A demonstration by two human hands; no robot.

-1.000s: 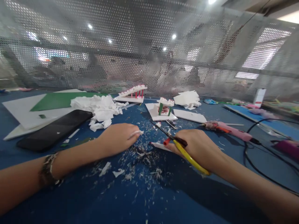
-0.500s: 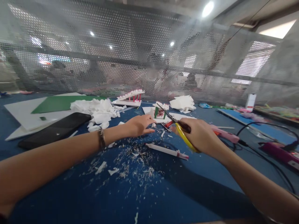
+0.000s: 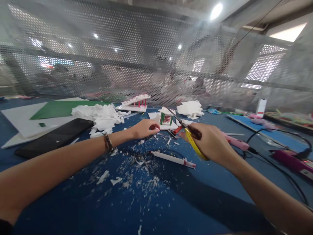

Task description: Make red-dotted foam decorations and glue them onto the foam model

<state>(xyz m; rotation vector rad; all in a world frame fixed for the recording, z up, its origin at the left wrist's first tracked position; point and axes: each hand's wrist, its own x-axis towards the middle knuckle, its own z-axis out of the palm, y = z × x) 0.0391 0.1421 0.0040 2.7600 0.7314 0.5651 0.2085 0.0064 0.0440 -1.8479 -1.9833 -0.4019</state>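
My left hand [image 3: 146,129] is above the table in front of the small model hut [image 3: 166,117], its thumb and fingertips brought together. Whatever sits in that pinch is too small to make out. My right hand [image 3: 207,137] grips yellow-handled scissors [image 3: 193,142], their dark blades pointing up and away to the left. A small red piece [image 3: 177,130] shows at the right fingertips. Between and below the hands lies a white marker [image 3: 171,159] with a dark red tip, on the blue table. White and dark shavings [image 3: 144,166] are scattered to its left.
Crumpled tissue [image 3: 101,114], a black phone [image 3: 55,137] and green sheet [image 3: 61,107] are on the left. Behind stand a stepped model [image 3: 135,101] and folded paper [image 3: 190,108]. A pink glue gun [image 3: 236,142] with black cable [image 3: 281,163] lies right, before a perforated screen [image 3: 137,71].
My left hand moved forward toward the hut; its fingers spread, then pinched together. The white scrap it held is no longer seen there. My right hand lifted the scissors away from the marker.
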